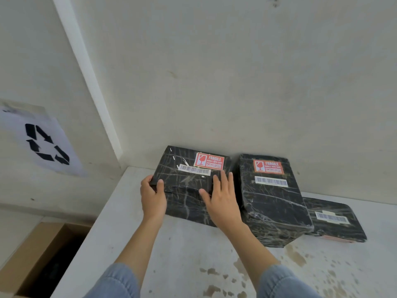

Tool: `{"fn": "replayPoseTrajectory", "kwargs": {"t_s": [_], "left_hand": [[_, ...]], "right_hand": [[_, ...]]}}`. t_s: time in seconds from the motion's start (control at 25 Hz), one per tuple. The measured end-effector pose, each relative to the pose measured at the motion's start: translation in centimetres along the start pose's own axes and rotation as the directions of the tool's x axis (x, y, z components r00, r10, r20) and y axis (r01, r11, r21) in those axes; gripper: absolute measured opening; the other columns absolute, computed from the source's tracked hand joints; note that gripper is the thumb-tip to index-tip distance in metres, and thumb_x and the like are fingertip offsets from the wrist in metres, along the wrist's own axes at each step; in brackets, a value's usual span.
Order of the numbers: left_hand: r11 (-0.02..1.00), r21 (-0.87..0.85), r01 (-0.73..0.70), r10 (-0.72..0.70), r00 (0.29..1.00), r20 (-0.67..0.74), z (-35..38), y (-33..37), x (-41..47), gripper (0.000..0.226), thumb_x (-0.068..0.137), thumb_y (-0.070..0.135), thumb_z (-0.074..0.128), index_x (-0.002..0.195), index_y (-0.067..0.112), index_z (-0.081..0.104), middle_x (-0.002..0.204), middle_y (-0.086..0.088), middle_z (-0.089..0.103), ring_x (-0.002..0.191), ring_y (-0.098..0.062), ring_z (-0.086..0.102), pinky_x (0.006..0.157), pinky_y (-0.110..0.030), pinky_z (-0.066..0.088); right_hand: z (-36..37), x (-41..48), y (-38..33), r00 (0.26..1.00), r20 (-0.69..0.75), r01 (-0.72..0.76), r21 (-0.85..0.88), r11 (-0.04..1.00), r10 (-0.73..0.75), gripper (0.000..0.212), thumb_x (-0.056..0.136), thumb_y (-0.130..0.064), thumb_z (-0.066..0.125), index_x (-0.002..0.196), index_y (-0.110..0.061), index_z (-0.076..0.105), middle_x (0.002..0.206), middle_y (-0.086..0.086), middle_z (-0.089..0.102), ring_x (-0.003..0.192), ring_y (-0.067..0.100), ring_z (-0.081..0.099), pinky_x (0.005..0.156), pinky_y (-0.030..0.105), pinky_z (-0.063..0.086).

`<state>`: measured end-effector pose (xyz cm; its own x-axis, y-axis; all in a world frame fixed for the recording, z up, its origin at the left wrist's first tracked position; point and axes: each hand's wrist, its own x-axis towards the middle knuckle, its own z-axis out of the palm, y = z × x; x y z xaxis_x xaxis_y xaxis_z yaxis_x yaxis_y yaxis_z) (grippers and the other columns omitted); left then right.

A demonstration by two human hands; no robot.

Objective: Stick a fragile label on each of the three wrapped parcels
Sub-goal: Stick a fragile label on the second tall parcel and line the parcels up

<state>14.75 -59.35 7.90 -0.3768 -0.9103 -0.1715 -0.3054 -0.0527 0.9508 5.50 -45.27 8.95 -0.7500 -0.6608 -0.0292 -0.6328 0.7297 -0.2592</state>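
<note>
Two of the three jobs look done. The first parcel (189,190), black-wrapped and lying in the middle of the frame against the wall, already carries a red fragile label (209,161) at its far right corner. The second parcel (272,198), just to its right, shows a matching label (268,166) near its far edge.

The third parcel (335,220) is flatter and sits at the lower right, tucked against the second. Its top shows only a white barcode strip (332,218) and no red label, so by this view it is the one left to do. A pinkish strip (337,238) peeks from under its near edge; what it is cannot be told.

Both hands are on the first parcel. The left hand (152,194) curls its fingers and thumb round the near left corner and grips it. The right hand (221,196) lies flat, fingers straight and spread on the top near the right edge — it holds nothing. I judge this to be a settling or pressing of the labelled parcel on the bench (193,259).

A cardboard box (32,261) stands open at the lower left, and a recycling sign (47,145) hangs on the left wall.
</note>
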Motion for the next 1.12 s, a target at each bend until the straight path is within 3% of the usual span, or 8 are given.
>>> {"fn": "replayPoseTrajectory", "kwargs": {"t_s": [0.08, 0.16, 0.32, 0.56, 0.68, 0.8, 1.0, 1.12], "left_hand": [[0.997, 0.074, -0.017, 0.02, 0.999, -0.046, 0.4, 0.0, -0.3, 0.042, 0.096, 0.028, 0.042, 0.134, 0.012, 0.037, 0.135, -0.012, 0.045, 0.119, -0.029, 0.048, 0.094, -0.038, 0.041], [0.948, 0.308, -0.077, 0.106, 0.991, -0.081, 0.9, 0.4, -1.3, 0.047, 0.097, 0.029, 0.037, 0.138, 0.007, 0.035, 0.146, -0.014, 0.035, 0.135, -0.03, 0.032, 0.109, -0.045, 0.03], [0.78, 0.577, -0.244, 0.259, 0.964, 0.057, 3.9, 4.4, -5.9, 0.052, 0.097, 0.038, 0.03, 0.143, 0.012, 0.032, 0.158, -0.006, 0.016, 0.147, -0.023, 0.002, 0.117, -0.047, 0.006], [0.855, 0.259, -0.449, 0.401, 0.89, 0.219, 15.0, 9.7, -19.3, 0.041, 0.093, 0.034, 0.046, 0.132, 0.021, 0.049, 0.129, 0.005, 0.056, 0.115, -0.014, 0.054, 0.096, -0.032, 0.042], [0.896, 0.173, -0.41, 0.363, 0.898, 0.247, 21.6, 9.1, -24.8, 0.033, 0.091, 0.03, 0.05, 0.123, 0.022, 0.056, 0.11, 0.005, 0.067, 0.095, -0.013, 0.061, 0.087, -0.031, 0.048], [0.911, 0.222, -0.347, 0.248, 0.893, 0.376, 26.5, 6.5, -27.6, 0.032, 0.091, 0.028, 0.053, 0.12, 0.016, 0.058, 0.11, -0.001, 0.067, 0.101, -0.016, 0.062, 0.083, -0.022, 0.043], [0.815, 0.543, -0.2, -0.062, 0.903, 0.426, 31.0, 0.8, -26.6, 0.049, 0.085, 0.03, 0.06, 0.126, 0.006, 0.046, 0.129, -0.012, 0.053, 0.115, -0.027, 0.053, 0.087, -0.032, 0.045], [0.872, 0.486, 0.061, -0.282, 0.874, 0.396, 32.4, -1.2, -25.1, 0.074, 0.081, 0.034, 0.065, 0.14, 0.007, 0.03, 0.143, -0.011, 0.04, 0.128, -0.029, 0.044, 0.096, -0.037, 0.046]], "right_hand": [[-0.2, 0.7, 0.0, 1.0, -0.013, -0.008, -0.045, 0.999, 0.008, 0.082, 0.091, -0.061, 0.001, 0.149, -0.005, 0.02, 0.161, 0.015, 0.01, 0.149, 0.034, -0.002, 0.12, 0.044, -0.003], [-0.9, 0.7, 0.1, 0.988, -0.149, 0.048, -0.029, 0.998, -0.052, 0.057, 0.098, -0.044, 0.035, 0.138, -0.003, 0.043, 0.151, 0.016, 0.038, 0.145, 0.034, 0.025, 0.119, 0.048, 0.01], [-3.8, 0.0, 3.6, 0.79, -0.603, 0.171, 0.053, 0.984, -0.105, 0.02, 0.081, -0.011, 0.062, 0.097, -0.004, 0.071, 0.101, 0.012, 0.074, 0.1, 0.033, 0.068, 0.099, 0.05, 0.048], [-8.6, -5.2, 18.5, 0.737, -0.668, 0.101, 0.262, 0.96, 0.105, 0.019, 0.086, -0.011, 0.056, 0.099, -0.004, 0.068, 0.097, 0.012, 0.072, 0.093, 0.035, 0.063, 0.091, 0.049, 0.051], [-8.0, -8.0, 27.9, 0.827, -0.528, -0.017, 0.321, 0.947, 0.194, 0.023, 0.084, -0.008, 0.062, 0.107, -0.003, 0.066, 0.107, 0.016, 0.069, 0.103, 0.038, 0.06, 0.094, 0.047, 0.047], [-6.7, -10.3, 34.9, 0.934, -0.19, -0.23, 0.334, 0.914, 0.304, 0.038, 0.088, -0.019, 0.061, 0.124, -0.009, 0.057, 0.131, 0.013, 0.054, 0.123, 0.033, 0.046, 0.103, 0.042, 0.038], [-4.6, -10.9, 40.5, 0.946, 0.102, -0.323, 0.351, 0.879, 0.307, 0.053, 0.088, -0.017, 0.061, 0.137, -0.02, 0.043, 0.154, 0.011, 0.022, 0.136, 0.029, 0.035, 0.101, 0.039, 0.041], [-3.7, -9.9, 41.7, 0.947, 0.198, -0.313, 0.401, 0.861, 0.252, 0.062, 0.085, -0.015, 0.064, 0.139, -0.027, 0.038, 0.15, 0.013, 0.025, 0.125, 0.031, 0.048, 0.096, 0.036, 0.045]]}}
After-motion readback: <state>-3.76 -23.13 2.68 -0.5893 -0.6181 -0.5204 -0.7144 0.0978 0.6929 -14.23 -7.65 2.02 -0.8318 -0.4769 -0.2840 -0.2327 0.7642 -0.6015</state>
